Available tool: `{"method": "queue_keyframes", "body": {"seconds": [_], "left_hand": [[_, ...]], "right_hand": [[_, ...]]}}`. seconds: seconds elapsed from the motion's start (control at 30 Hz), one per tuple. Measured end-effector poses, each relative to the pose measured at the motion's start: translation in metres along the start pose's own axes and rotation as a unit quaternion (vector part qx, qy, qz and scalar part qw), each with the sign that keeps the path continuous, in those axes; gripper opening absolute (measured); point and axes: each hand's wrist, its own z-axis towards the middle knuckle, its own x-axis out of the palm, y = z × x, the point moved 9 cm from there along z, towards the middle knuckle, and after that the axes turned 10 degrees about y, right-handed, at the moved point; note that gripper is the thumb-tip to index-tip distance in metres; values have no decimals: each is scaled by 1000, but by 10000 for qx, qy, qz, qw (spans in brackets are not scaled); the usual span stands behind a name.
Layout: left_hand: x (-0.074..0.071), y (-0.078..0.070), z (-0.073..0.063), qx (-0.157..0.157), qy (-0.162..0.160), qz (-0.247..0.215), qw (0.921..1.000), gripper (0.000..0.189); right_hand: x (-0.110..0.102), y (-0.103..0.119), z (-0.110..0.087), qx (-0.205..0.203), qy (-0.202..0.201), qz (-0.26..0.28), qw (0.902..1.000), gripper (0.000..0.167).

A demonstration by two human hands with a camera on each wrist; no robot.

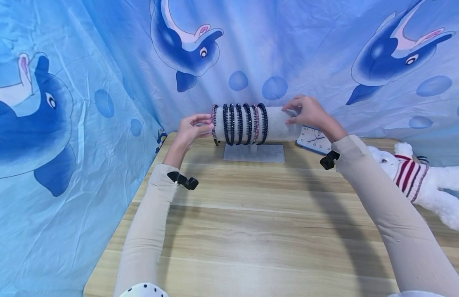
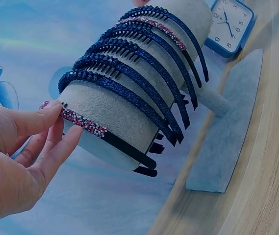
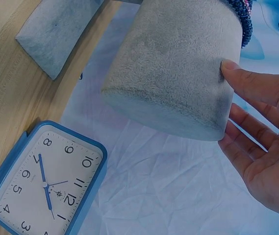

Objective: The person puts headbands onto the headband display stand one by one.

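Note:
A grey plush headband roll [image 1: 275,123] lies sideways on a short post above its flat base [image 1: 253,154]. Several dark blue beaded headbands [image 2: 124,100] circle it, with a pink-speckled headband [image 1: 256,123] among them. At the roll's left end, my left hand [image 1: 192,130] pinches another pink-speckled headband [image 2: 88,122] between thumb and fingers, its dark arms reaching down past the roll. My right hand [image 3: 269,117] rests at the bare right end, thumb tip on the plush and relaxed fingers along the far edge.
A blue-framed clock [image 1: 314,139] lies on the table right of the roll, below my right hand. Further right is a white plush toy [image 1: 437,181] in a striped sweater. Dolphin-print curtain [image 1: 251,41] hangs behind and left of the wooden table [image 1: 244,222].

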Motion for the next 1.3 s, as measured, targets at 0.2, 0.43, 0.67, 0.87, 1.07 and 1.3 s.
{"method": "queue_keyframes", "body": {"seconds": [0.2,0.43,0.67,0.87,1.07,1.3], "left_hand": [[2,-2,1,-68,159,156,9997,49],[3,-15,6,117,742,1286,9888,59],[2,-29,9,247,1070,2000,9736,64],[2,-32,13,162,1113,2384,9646,65],[5,-35,14,179,1148,2602,9585,65],[8,-39,17,349,1196,2921,9482,62]], "right_hand": [[0,-1,0,-26,-14,-13,10000,43],[0,-2,0,7,-9,26,10000,44],[1,-2,0,24,-2,24,10000,45],[0,-2,0,36,-34,-14,10000,45],[0,-1,-1,39,-32,5,10000,45],[0,-1,-1,16,-52,38,10000,44]]}}
